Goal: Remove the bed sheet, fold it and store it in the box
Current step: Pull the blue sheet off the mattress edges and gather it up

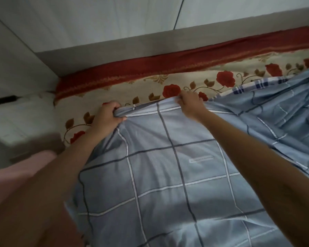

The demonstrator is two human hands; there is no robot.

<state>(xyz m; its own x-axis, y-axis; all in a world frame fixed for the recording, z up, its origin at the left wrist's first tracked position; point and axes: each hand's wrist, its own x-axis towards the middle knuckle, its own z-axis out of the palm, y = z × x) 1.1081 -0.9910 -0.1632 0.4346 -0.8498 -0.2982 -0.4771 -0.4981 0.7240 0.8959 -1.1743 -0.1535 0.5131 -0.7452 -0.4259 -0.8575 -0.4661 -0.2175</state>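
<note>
You are gripping the blue-grey checked bed sheet (168, 175) along its far edge, just above the middle of the frame. Your left hand (108, 115) is clenching a bunched corner of it, fingers curled tight round the gathered cloth. Your right hand (191, 104), a little higher and to the right, is pinching the same edge with curled fingers. The sheet is spreading from that edge down across the centre and lower right, with folds piling at the right edge. Above your hands a cream cover with red roses (150, 88) is lying bare, its red border (150, 70) running against the pale wall panels (96, 24) across the top. Something pink (25, 172) is showing, blurred, at lower left.
</note>
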